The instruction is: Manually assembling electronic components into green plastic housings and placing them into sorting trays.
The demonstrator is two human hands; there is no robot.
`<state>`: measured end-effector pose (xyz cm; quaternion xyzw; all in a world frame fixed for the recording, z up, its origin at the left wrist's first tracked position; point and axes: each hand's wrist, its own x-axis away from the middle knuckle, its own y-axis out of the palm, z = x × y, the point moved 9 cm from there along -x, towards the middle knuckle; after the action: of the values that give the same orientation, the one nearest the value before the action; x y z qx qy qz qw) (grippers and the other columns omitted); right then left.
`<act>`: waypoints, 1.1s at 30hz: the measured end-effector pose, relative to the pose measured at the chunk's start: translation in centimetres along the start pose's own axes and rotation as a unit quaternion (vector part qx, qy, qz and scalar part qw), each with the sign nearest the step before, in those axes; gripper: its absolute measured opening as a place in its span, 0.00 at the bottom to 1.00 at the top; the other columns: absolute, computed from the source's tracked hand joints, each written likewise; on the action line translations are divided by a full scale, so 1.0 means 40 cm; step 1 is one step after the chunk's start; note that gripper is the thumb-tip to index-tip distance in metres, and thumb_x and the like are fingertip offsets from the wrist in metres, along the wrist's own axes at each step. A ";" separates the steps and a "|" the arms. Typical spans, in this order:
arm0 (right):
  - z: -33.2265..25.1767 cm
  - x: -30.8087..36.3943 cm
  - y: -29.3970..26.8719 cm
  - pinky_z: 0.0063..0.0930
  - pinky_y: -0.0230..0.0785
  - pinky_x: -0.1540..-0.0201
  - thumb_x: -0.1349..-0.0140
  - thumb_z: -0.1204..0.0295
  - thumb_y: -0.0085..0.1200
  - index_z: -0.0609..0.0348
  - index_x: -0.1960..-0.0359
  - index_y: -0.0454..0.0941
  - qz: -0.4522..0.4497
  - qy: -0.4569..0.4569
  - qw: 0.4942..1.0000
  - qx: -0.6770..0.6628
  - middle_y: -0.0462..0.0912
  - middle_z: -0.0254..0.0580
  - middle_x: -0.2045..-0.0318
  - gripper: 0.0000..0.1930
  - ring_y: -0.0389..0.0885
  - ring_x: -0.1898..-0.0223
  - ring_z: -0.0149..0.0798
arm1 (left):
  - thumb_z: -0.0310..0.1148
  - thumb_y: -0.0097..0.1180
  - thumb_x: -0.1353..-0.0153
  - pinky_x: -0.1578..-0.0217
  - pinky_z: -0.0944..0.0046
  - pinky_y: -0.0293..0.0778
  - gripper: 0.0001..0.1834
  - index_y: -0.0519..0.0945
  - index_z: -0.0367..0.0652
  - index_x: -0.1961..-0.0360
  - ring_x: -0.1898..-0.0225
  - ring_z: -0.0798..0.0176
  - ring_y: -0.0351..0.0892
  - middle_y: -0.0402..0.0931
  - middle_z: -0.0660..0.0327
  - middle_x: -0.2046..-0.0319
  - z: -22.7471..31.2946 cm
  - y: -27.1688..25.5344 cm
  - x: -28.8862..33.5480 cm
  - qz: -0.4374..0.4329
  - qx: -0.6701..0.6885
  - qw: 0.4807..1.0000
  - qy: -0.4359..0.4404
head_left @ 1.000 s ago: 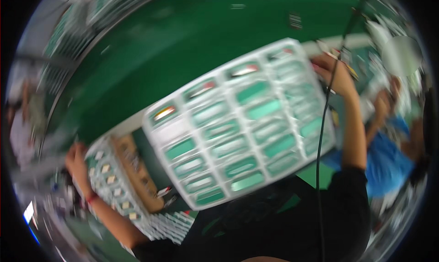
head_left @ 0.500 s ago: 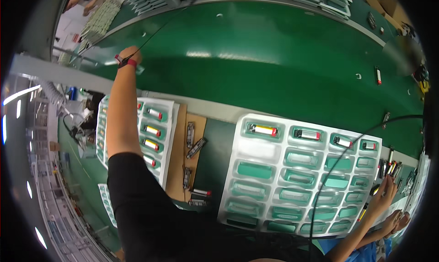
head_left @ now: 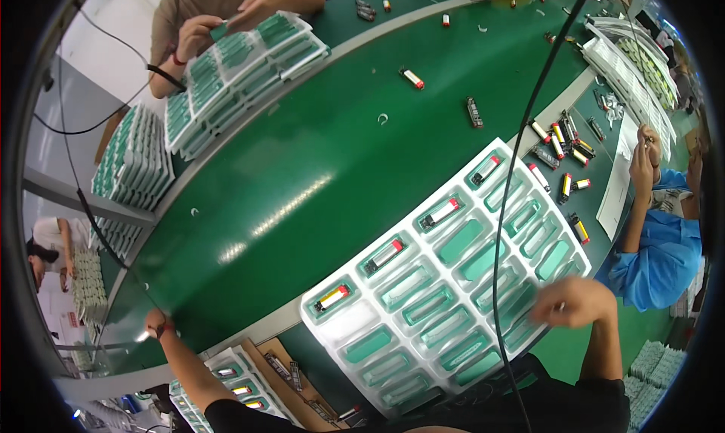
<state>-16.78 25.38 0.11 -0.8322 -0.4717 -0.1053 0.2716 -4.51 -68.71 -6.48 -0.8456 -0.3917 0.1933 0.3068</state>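
My left hand (head_left: 156, 324), with a red strap and thin cord at its wrist, reaches out over the left end of the green surface; its fingers are too small to read. My right hand (head_left: 575, 302), smeared by motion, is curled above the near right edge of a white plastic tray (head_left: 349, 321). A small bright spot shows at its fingers, but I cannot make out what they hold. Along the tray's far row lie small cylindrical batteries, such as a yellow-and-white one (head_left: 331, 298) and a red-ended one (head_left: 384, 256). The tray's other pockets look green inside.
Loose batteries (head_left: 557, 142) lie in a heap right of the tray. A person in blue (head_left: 655, 255) works at the right; another person (head_left: 226, 17) handles stacked trays (head_left: 249, 78) across the green surface (head_left: 317, 146). A black cable (head_left: 497, 282) hangs over the tray. Cardboard (head_left: 264, 357) lies at lower left.
The view has swung round to the right. My right hand has left the loose batteries and come over the tray's near edge. My left arm stays stretched out to the left.
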 end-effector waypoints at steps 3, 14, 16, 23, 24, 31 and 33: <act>-0.100 -0.019 0.213 0.36 0.72 0.53 0.32 0.70 0.52 0.60 0.42 0.75 -0.273 -0.146 0.949 -0.052 0.82 0.50 0.56 0.18 0.82 0.55 0.47 | 0.39 0.52 0.42 0.58 0.45 0.78 0.15 0.80 0.36 0.66 0.60 0.40 0.82 0.82 0.43 0.65 0.116 -0.448 0.103 0.093 0.239 0.964 0.071; -0.446 -0.121 0.135 0.25 0.71 0.71 0.51 0.74 0.70 0.61 0.36 0.65 0.372 -0.395 0.840 0.012 0.73 0.46 0.56 0.39 0.77 0.68 0.34 | 0.36 0.55 0.37 0.80 0.73 0.67 0.22 0.74 0.30 0.48 0.83 0.67 0.76 0.79 0.55 0.69 0.335 -1.100 1.005 -0.055 0.869 0.335 0.359; -0.462 -0.104 0.107 0.22 0.71 0.71 0.51 0.77 0.70 0.64 0.44 0.75 0.392 -0.414 0.820 -0.052 0.76 0.43 0.59 0.30 0.78 0.69 0.31 | 0.24 0.58 0.40 0.76 0.71 0.76 0.18 0.76 0.29 0.49 0.74 0.69 0.78 0.79 0.54 0.60 0.339 -1.100 1.107 -0.070 0.909 0.227 0.343; -0.407 -0.102 0.108 0.20 0.71 0.70 0.49 0.78 0.68 0.64 0.54 0.82 0.340 -0.404 0.841 -0.120 0.80 0.39 0.71 0.18 0.78 0.73 0.29 | 0.20 0.60 0.42 0.73 0.73 0.75 0.20 0.76 0.30 0.47 0.74 0.69 0.79 0.79 0.53 0.57 0.340 -1.079 1.192 0.022 0.933 0.246 0.260; -0.405 -0.099 0.106 0.19 0.71 0.71 0.49 0.78 0.68 0.63 0.55 0.83 0.335 -0.404 0.843 -0.115 0.79 0.38 0.71 0.18 0.77 0.73 0.28 | 0.20 0.60 0.42 0.74 0.73 0.75 0.20 0.76 0.30 0.47 0.74 0.69 0.79 0.79 0.52 0.57 0.337 -1.079 1.195 0.043 0.921 0.274 0.272; -0.394 -0.113 0.097 0.22 0.69 0.69 0.45 0.77 0.65 0.62 0.50 0.81 0.230 -0.406 0.877 -0.110 0.80 0.37 0.69 0.19 0.76 0.70 0.29 | 0.24 0.55 0.43 0.77 0.70 0.72 0.15 0.76 0.31 0.54 0.80 0.64 0.77 0.79 0.49 0.62 0.370 -1.047 1.187 -0.022 0.947 0.217 0.238; -0.383 -0.127 0.101 0.23 0.68 0.68 0.43 0.77 0.63 0.62 0.48 0.80 0.197 -0.392 0.887 -0.144 0.80 0.38 0.69 0.19 0.76 0.69 0.29 | 0.27 0.54 0.43 0.79 0.69 0.70 0.14 0.76 0.32 0.57 0.83 0.62 0.75 0.78 0.47 0.65 0.391 -1.044 1.182 -0.061 0.958 0.158 0.231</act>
<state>-14.85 11.58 9.20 -0.9114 -0.3459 0.2185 -0.0434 -6.86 -4.97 5.89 0.1399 0.1429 0.1922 0.9608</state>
